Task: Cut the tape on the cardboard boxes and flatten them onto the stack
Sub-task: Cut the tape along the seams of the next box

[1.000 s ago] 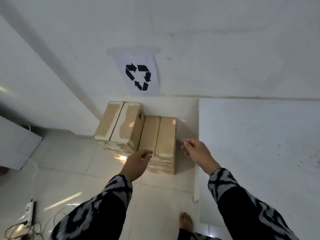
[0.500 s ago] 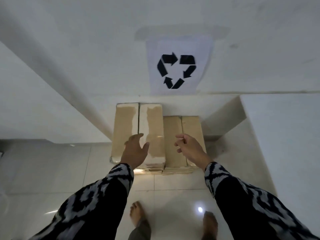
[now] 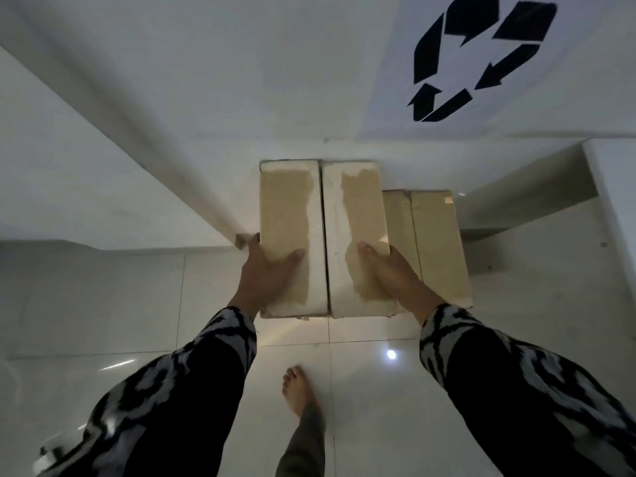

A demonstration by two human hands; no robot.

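From the head view, both hands grasp the near end of the tall cardboard box [image 3: 323, 235] on the floor by the wall, left hand [image 3: 266, 275] and right hand [image 3: 392, 273] on opposite edges; an uneven lift could topple it onto the flattened stack [image 3: 433, 242] beside it.

A white paper sheet with a black recycling symbol [image 3: 471, 60] hangs on the white wall [image 3: 241, 63]. Glossy white floor tiles [image 3: 378, 390] reflect a small light spot.

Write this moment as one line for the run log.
left hand: grips box left side | right hand: grips right side | flattened stack: beside it, lower
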